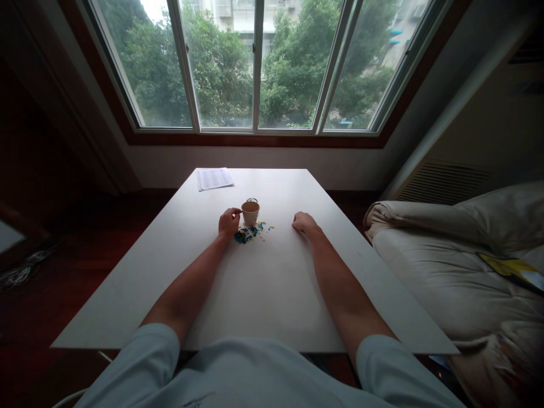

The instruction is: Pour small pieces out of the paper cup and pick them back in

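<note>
A small tan cup (250,215), shaped like a little bucket, stands upright on the white table (272,300). My left hand (229,221) is at its left side, thumb and forefinger pinched together against the cup's edge near the rim. A loose pile of tiny coloured pieces (245,234), mostly blue, green, dark and yellow, lies just in front of the cup, and a few are scattered to the right. Further right, my right hand (305,222) rests on the tabletop with its fingers curled closed; whatever may be inside them is hidden.
Printed paper sheets (215,179) lie at the table's far left corner. Behind the cup is a thin dark loop (252,200). A padded beige sofa (429,272) stands close along the right side. The window (255,73) is beyond the far edge.
</note>
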`<state>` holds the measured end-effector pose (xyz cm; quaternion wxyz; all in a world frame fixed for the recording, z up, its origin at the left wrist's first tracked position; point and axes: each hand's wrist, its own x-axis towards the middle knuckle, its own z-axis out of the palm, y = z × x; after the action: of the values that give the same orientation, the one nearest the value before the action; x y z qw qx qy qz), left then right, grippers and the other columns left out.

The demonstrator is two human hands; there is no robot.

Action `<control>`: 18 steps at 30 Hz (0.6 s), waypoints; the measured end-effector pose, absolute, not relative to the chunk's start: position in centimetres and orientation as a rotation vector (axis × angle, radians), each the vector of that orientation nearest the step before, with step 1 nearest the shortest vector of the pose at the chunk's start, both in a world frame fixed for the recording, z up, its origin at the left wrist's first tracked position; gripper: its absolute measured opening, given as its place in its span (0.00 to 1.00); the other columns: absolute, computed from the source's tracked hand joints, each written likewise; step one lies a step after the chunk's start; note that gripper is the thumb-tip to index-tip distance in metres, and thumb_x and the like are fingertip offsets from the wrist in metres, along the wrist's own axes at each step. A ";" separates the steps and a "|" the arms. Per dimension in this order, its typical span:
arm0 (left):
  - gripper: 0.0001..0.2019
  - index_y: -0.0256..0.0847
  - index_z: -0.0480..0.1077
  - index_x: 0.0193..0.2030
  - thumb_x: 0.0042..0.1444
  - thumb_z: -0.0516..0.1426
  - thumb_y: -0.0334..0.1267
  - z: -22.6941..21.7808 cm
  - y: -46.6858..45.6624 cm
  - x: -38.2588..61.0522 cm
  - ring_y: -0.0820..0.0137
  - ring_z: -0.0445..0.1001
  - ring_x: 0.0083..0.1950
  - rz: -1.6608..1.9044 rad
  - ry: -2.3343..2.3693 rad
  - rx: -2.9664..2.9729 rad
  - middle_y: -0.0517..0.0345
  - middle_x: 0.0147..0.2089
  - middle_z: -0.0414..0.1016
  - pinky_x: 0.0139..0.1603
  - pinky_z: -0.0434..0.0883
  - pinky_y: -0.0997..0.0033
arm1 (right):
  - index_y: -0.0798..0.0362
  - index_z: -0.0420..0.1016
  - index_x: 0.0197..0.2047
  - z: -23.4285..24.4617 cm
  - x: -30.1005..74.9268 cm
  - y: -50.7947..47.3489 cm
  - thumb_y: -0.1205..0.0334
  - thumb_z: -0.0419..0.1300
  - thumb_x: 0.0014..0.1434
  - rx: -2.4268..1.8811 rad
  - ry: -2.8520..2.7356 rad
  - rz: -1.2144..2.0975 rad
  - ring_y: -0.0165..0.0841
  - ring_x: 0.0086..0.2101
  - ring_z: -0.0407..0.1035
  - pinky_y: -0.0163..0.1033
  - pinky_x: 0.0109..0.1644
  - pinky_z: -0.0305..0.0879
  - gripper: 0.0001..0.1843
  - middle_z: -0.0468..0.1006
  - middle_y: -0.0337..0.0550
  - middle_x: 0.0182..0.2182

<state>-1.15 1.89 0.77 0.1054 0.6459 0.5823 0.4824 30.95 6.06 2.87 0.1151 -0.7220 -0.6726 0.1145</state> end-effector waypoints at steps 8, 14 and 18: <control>0.11 0.44 0.77 0.43 0.61 0.54 0.35 1.0 1.8 -1.1 0.69 0.72 0.35 1.413 1.745 1.899 0.54 0.43 0.79 0.43 0.70 0.67 | 0.53 0.76 0.35 2.9 29.0 6.2 0.65 0.62 0.50 -1.826 -1.754 0.513 0.33 0.34 0.74 0.35 0.39 0.67 0.07 0.80 0.43 0.33; 0.10 0.43 0.77 0.43 0.61 0.54 0.35 0.7 2.0 -1.1 0.70 0.71 0.34 1.424 1.738 1.918 0.54 0.43 0.79 0.40 0.69 0.68 | 0.54 0.75 0.36 3.2 24.5 6.2 0.59 0.66 0.47 -1.098 -1.352 1.114 0.28 0.27 0.70 0.32 0.30 0.65 0.12 0.77 0.38 0.27; 0.10 0.42 0.77 0.42 0.60 0.54 0.34 0.7 2.1 -1.1 0.70 0.70 0.33 1.448 1.722 1.932 0.54 0.42 0.78 0.40 0.68 0.69 | 0.54 0.78 0.39 4.4 22.1 5.2 0.56 0.69 0.45 -0.950 -1.184 1.293 0.29 0.31 0.73 0.32 0.33 0.67 0.17 0.80 0.42 0.32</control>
<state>-1.13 2.05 0.65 0.0881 0.6489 0.5783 0.4865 22.14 5.24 4.37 0.5427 -0.4001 -0.4986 0.5447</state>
